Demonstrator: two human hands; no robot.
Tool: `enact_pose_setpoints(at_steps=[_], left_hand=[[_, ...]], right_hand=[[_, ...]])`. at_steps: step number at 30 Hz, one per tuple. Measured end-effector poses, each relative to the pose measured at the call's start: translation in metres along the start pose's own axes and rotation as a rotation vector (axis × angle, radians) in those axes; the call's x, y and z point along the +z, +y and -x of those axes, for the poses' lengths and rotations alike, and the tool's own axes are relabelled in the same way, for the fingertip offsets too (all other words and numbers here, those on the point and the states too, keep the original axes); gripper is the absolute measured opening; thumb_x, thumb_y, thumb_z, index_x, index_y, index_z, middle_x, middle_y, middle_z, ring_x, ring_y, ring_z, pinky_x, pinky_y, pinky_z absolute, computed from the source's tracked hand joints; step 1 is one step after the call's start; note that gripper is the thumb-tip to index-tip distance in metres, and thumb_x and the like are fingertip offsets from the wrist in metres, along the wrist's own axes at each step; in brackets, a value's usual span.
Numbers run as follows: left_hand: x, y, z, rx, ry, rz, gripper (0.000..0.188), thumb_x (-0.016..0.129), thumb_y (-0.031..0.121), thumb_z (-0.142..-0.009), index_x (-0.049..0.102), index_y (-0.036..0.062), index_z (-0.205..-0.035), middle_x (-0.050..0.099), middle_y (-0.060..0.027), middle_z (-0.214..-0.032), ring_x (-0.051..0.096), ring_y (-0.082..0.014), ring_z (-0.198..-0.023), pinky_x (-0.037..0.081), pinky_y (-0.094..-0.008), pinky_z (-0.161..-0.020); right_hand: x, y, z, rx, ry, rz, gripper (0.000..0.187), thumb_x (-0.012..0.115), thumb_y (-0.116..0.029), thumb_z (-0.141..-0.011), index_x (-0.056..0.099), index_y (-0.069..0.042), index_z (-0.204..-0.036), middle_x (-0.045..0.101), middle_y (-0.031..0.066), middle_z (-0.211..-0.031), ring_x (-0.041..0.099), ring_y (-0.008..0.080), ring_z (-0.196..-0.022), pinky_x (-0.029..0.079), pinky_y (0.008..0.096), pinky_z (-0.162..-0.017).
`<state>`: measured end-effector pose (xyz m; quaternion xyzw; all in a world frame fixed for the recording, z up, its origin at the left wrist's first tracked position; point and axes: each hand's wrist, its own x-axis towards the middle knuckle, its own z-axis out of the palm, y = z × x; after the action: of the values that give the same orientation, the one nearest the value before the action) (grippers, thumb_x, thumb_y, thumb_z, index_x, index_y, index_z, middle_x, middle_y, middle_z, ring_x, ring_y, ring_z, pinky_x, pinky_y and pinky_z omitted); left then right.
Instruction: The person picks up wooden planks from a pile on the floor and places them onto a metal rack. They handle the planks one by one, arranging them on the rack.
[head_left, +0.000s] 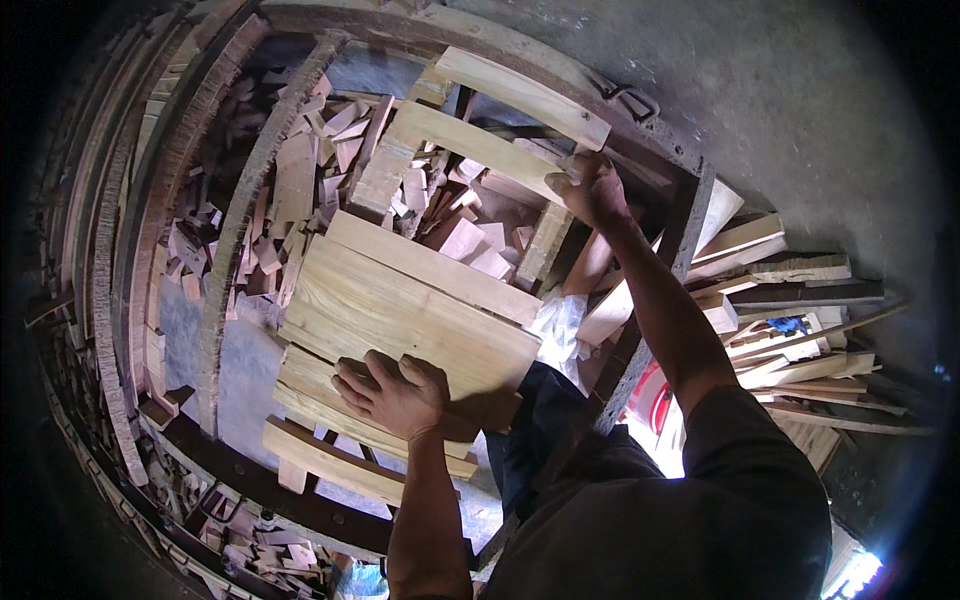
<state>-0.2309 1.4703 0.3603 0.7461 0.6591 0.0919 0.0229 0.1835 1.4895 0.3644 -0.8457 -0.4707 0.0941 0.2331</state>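
Note:
A wide pale wooden panel (410,300) lies across the frame in front of me. My left hand (393,392) rests on its near part with the fingers spread. A narrow board (345,240) lies along the panel's far side. Beyond it, my right hand (592,190) is closed around the right end of a pale plank (470,142); the fingertips are partly hidden. Just past that hand lies another plank (520,95). Close to my left forearm is a narrow slat (335,460), with a wider board (340,402) between it and the panel.
Dark metal frame bars (262,190) curve along the left. Wood offcuts (300,170) are heaped beneath and between them. Several long wood strips (800,350) are piled on the floor at right. A crumpled clear plastic sheet (562,325) hangs beside the panel's right end.

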Motion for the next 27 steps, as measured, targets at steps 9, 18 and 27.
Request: enact_pose_setpoints(at_steps=[9,18,27], left_hand=[[0.002,-0.003,0.000,0.012,0.010,-0.004,0.060,0.043,0.052,-0.098,0.056,0.0033,-0.130,0.031,-0.0328,-0.154,0.023,-0.0533,-0.144,0.023,-0.0649,-0.114],[-0.006,0.003,-0.003,0.020,0.073,0.048,0.053,0.050,0.045,-0.098,0.059,0.0027,-0.128,0.037,-0.0326,-0.150,0.031,-0.0520,-0.141,0.027,-0.0637,-0.113],[-0.009,-0.003,-0.004,-0.009,0.000,0.114,0.055,0.052,0.042,-0.095,0.056,0.0009,-0.131,0.032,-0.0339,-0.152,0.024,-0.0533,-0.144,0.020,-0.0628,-0.116]], right_hand=[[0.058,-0.066,-0.031,-0.397,0.187,0.305,0.056,0.074,-0.015,-0.079,0.062,-0.012,-0.134,0.043,0.0201,-0.148,0.037,0.0406,-0.141,0.031,0.0577,-0.116],[0.057,-0.036,-0.079,-0.332,0.244,0.295,0.058,0.074,-0.026,-0.084,0.059,-0.012,-0.137,0.045,0.0186,-0.149,0.037,0.0427,-0.140,0.030,0.0597,-0.115],[0.076,-0.131,0.121,-0.075,-0.331,-0.503,0.071,0.080,-0.017,-0.078,0.051,-0.004,-0.141,0.058,0.0234,-0.130,0.052,0.0430,-0.125,0.040,0.0508,-0.108]])
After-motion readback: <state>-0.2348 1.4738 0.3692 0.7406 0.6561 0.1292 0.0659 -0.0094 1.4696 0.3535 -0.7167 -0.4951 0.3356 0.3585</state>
